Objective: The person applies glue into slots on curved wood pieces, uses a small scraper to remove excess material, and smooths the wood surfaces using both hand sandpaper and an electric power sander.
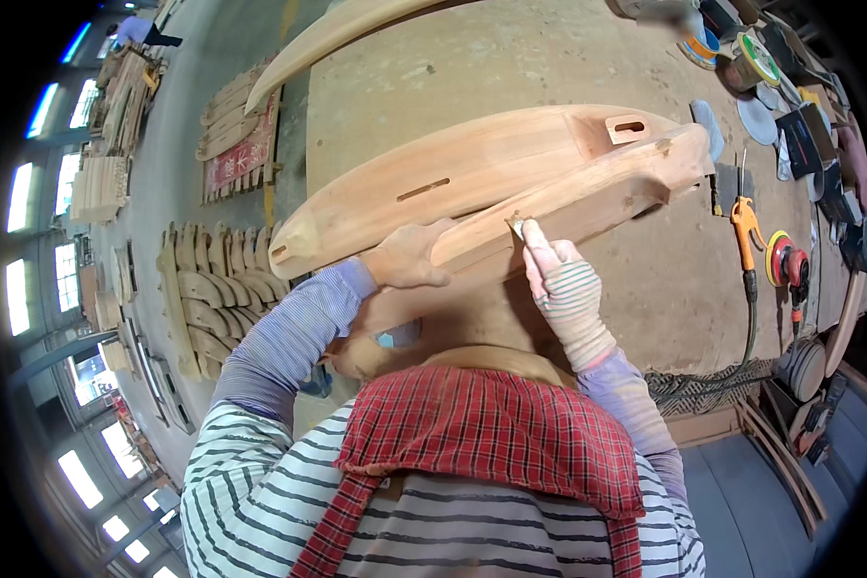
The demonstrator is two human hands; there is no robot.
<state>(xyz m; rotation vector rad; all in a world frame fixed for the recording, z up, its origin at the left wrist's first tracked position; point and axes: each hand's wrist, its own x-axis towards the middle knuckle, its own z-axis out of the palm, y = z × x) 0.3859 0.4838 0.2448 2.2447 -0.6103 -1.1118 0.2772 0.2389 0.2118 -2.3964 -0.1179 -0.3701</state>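
A long curved wooden part [588, 197] lies on the workbench, its near end to the left. My bare left hand [409, 255] is closed around that left end, with fingers over the top and thumb on the near side. My right hand [564, 289], in a striped knit glove, is closed with its index finger stretched toward the wood's near side. At that fingertip is a small pale-tipped tool [517, 227], touching or very close to the wood; its exact kind is too small to make out. Behind lies a broader wooden panel [491, 173] with slots cut in it.
An orange air blow gun [745, 231] and a red round sander [788, 262] lie on the workbench [645, 289] at right. Sanding discs [757, 120] and boxes crowd the far right edge. Another curved board [356, 39] is at the back. Stacked wooden pieces [217, 299] stand on the left floor.
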